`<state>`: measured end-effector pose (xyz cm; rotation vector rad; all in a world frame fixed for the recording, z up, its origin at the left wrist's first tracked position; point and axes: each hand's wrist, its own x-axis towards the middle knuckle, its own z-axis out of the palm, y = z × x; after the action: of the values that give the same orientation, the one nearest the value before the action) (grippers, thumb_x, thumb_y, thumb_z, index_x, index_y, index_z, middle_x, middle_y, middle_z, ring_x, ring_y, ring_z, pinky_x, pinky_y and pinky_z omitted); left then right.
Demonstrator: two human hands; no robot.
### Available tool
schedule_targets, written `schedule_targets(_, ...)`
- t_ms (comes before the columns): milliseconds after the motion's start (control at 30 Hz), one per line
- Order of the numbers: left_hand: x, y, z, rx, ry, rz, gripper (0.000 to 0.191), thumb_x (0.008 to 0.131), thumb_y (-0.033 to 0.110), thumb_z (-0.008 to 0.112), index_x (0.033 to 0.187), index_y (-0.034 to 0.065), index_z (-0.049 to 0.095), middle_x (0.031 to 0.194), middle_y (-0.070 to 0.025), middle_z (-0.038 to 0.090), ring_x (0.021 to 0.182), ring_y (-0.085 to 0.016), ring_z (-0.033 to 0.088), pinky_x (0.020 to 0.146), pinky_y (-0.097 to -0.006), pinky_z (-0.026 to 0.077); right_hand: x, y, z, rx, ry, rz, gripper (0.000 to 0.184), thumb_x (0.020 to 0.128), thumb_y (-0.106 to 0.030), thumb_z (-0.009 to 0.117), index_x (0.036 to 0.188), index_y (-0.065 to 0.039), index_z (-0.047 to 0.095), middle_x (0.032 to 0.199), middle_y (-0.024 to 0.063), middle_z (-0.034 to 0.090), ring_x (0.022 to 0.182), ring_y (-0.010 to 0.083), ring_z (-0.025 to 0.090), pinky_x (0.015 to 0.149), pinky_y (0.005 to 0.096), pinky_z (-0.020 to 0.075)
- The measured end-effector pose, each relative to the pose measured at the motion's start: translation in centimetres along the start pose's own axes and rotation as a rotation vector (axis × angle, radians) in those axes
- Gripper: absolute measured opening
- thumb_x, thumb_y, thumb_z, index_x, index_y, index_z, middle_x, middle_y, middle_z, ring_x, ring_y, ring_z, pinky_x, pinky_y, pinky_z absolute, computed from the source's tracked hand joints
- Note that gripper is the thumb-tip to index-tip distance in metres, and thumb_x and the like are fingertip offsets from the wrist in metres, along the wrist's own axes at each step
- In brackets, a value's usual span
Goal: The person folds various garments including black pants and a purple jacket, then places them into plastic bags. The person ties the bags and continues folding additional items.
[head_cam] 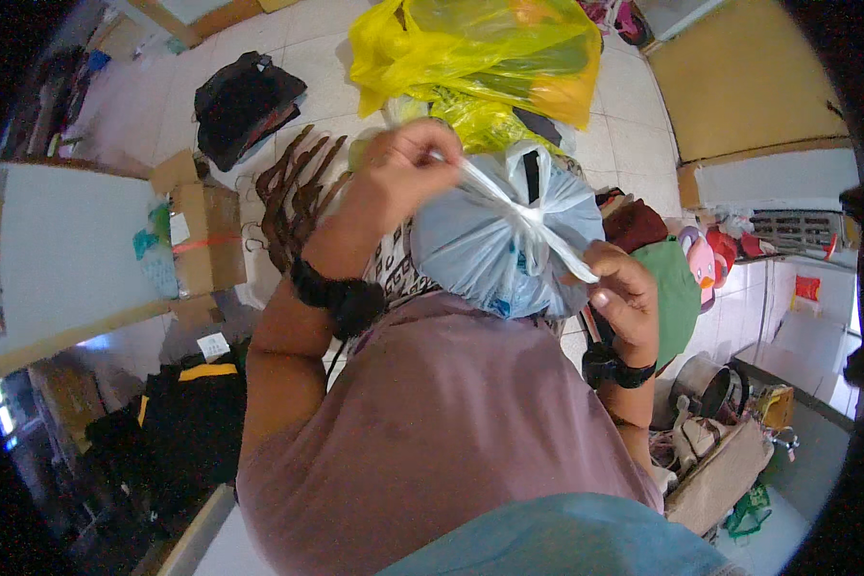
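A full, whitish translucent plastic bag (468,252) rests in front of my body, its top gathered into a knot (529,216). My left hand (417,162) pinches one tied end of the plastic at the upper left. On the other side, my right hand (623,291) grips the opposite end between thumb and fingers. Both ends look stretched tight away from the knot. A loose loop of the bag stands up behind it. Bluish contents show dimly through the plastic; I cannot tell what they are. Patterned black-and-white fabric (396,263) lies beneath the bag.
A large yellow plastic bag (468,57) lies on the tiled floor ahead. Brown hangers (299,191) and folded dark clothing (245,104) are at the left, near a cardboard box (209,237). Green cloth (666,295), a metal pot (702,389) and a filled carton (720,475) stand right.
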<state>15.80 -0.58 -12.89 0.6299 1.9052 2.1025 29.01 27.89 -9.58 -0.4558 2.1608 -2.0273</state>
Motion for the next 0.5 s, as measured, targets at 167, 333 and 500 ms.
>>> schedule_targets(167,0.8,-8.5,-1.7,-0.346,0.15,-0.499,0.016,0.074,0.002,0.068,0.084,0.0068,0.056,0.076,-0.0008,0.059,0.064,-0.009,0.051,0.055,-0.0229,0.04,-2.7,3.0,-0.2,0.167,0.087,0.092,0.028,0.086,-0.028,0.062,0.085,-0.001,0.059,0.085,0.0076,0.059,0.079,0.0174,0.052,0.073,0.0305,0.0395)
schedule_targets(333,0.5,-6.6,-0.3,0.407,0.071,0.071,0.023,0.076,0.01,0.069,0.096,0.0045,0.059,0.088,-0.0043,0.062,0.088,-0.019,0.059,0.079,-0.0335,0.046,-2.5,3.9,0.0,0.288,0.245,-0.005,0.029,0.085,-0.032,0.062,0.081,-0.004,0.056,0.079,0.0107,0.058,0.077,0.0225,0.054,0.072,0.0351,0.0435)
schedule_targets(500,-0.3,-2.0,4.7,0.799,-0.285,0.54,0.04,0.076,0.014,0.067,0.113,0.0061,0.059,0.102,-0.0068,0.061,0.106,-0.026,0.053,0.093,-0.0423,0.038,-0.6,2.8,0.7,0.267,0.149,-0.078,0.03,0.084,-0.033,0.062,0.086,-0.003,0.058,0.083,0.012,0.059,0.078,0.0233,0.054,0.072,0.0359,0.0439)
